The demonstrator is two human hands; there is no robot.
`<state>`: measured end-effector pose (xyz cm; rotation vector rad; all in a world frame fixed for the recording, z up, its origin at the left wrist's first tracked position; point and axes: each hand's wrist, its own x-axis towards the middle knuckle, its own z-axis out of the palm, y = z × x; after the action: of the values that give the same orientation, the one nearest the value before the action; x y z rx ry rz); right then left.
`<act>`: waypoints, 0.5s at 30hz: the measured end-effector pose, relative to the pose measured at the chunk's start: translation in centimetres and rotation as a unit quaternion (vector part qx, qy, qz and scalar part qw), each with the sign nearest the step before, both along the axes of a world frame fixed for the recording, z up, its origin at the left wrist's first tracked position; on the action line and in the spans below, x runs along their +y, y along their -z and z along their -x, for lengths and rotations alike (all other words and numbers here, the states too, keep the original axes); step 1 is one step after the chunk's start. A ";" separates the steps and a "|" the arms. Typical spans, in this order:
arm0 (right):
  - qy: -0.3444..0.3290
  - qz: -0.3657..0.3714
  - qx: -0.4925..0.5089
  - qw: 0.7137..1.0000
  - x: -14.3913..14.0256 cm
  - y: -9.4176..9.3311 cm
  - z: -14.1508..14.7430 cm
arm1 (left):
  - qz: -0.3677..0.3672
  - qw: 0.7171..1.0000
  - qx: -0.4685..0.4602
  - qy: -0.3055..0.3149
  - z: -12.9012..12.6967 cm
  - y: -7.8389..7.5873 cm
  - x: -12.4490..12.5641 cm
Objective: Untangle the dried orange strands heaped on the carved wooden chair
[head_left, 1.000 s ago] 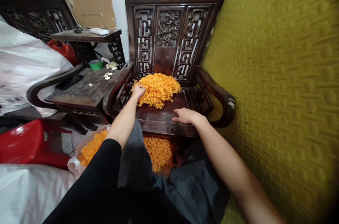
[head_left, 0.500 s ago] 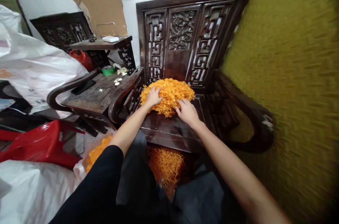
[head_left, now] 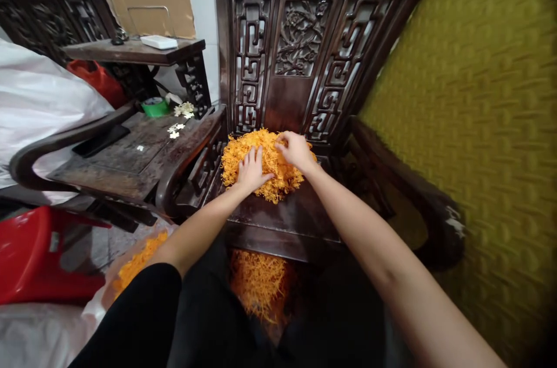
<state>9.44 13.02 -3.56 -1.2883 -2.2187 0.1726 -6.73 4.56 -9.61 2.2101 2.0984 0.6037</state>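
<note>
Strands (head_left: 265, 150), thin, orange and tangled, lie heaped on the chair (head_left: 282, 223); left hand (head_left: 251, 170) rests flat on them, right hand (head_left: 296, 150) pinches some.

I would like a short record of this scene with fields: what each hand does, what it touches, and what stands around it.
left hand: the left hand lies flat, fingers spread, on the orange pile
right hand: the right hand rests on the pile's far side, fingers curled into it
pile: orange strands heaped on the seat
support: dark carved wooden chair
below: more orange strands under the seat's front edge
left side: low wooden table with a green tape roll; red plastic stool
right side: yellow textured panel
</note>
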 end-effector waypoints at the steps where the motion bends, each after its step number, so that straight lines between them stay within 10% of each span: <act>1: 0.000 0.001 0.049 0.999 0.6 -1.1 0.0 | 0.006 1.000 0.011 -0.013 -0.2 0.4 0.5; 8: 0.033 0.050 0.418 0.907 4.5 -8.2 0.9 | -0.019 0.999 0.044 -0.005 -0.3 1.4 2.1; 15: -0.004 0.138 0.531 0.836 8.6 -11.1 -0.6 | -0.019 0.999 0.020 0.030 0.0 1.0 2.7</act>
<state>10.00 21.62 7.52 -0.9314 -1.2389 0.9818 -6.75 7.23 -10.62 2.3132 2.0478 0.6056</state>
